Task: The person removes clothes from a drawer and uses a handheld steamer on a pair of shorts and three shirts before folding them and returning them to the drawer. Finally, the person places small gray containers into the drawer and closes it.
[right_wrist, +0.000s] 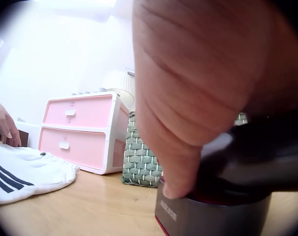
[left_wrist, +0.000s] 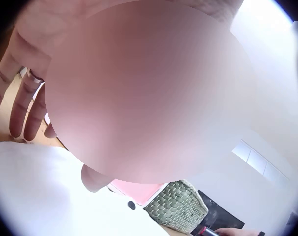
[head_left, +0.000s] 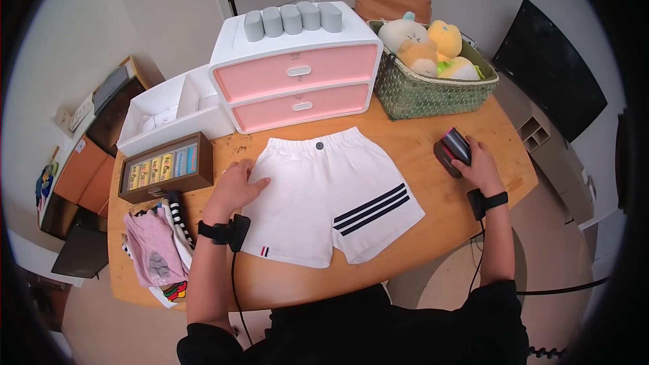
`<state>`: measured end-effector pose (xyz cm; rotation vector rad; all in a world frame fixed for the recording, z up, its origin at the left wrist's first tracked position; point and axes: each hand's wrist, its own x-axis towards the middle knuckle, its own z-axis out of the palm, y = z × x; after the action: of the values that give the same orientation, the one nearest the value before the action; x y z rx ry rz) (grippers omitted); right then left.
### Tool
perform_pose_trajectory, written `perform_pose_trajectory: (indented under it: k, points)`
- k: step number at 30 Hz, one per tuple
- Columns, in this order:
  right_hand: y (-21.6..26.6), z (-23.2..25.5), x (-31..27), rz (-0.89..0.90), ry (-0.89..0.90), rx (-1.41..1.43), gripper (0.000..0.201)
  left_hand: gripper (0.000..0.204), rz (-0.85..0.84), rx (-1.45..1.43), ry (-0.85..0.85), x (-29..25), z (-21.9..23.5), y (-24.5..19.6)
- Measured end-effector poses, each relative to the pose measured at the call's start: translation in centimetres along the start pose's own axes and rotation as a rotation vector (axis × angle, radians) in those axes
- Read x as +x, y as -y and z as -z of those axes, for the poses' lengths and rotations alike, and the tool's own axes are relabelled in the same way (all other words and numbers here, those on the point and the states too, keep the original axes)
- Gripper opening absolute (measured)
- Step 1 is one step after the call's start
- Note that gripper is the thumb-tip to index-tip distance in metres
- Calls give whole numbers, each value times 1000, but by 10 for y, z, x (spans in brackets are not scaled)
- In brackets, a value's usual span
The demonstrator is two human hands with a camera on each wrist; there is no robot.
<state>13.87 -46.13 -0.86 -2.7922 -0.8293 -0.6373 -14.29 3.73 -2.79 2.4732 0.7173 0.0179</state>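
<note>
White shorts lie spread flat on the wooden table, with three dark stripes on the right leg and a dark button at the waistband. My left hand is at the left edge of the shorts, fingers extended, thumb over the fabric. In the left wrist view its fingers look straight, while a large blurred area hides much else. To the right, my right hand grips a dark rounded handheld device with pink-red trim. Below it is a dark base, with my thumb at its rim in the right wrist view.
A pink-and-white drawer unit stands behind the shorts, grey containers on top. Right of it, a green woven basket holds plush toys. A white divided tray, brown box and folded clothes are at left.
</note>
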Motion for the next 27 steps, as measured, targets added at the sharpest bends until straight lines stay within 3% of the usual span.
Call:
perform_pose_trajectory:
  k: [1,2,4,5,6,8,11,13,17,19,23,27]
  points:
    - [6,-3,-6,63,-140,-128,62,71,15,3,-57,1,-8,4]
    - [22,1,-10,56,-149,-55,60,71,28,6,-116,4,-12,7]
    - [74,14,-22,40,-165,91,55,67,82,8,-19,9,-11,11]
    - [92,9,-33,-10,-41,206,52,66,108,11,31,11,-9,12]
    - [107,5,-45,-61,85,322,50,63,99,70,-23,11,-9,10]
    - [129,4,-64,-115,162,385,48,59,70,196,-131,12,-10,-1]
    - [144,2,-78,-310,270,467,45,49,-145,216,-165,17,-5,-35]
    - [146,-1,-85,-392,298,537,42,41,-233,104,0,23,-2,-70]
    - [138,-20,-95,-405,244,691,32,44,-419,-123,223,69,-52,-109]
    - [140,-20,-100,-422,228,735,27,54,-131,-266,428,75,-51,-161]
    - [150,-16,-104,-441,160,797,23,63,-88,42,309,95,-68,-227]
    - [158,-13,-108,-453,85,832,19,54,-176,282,92,143,-128,-232]
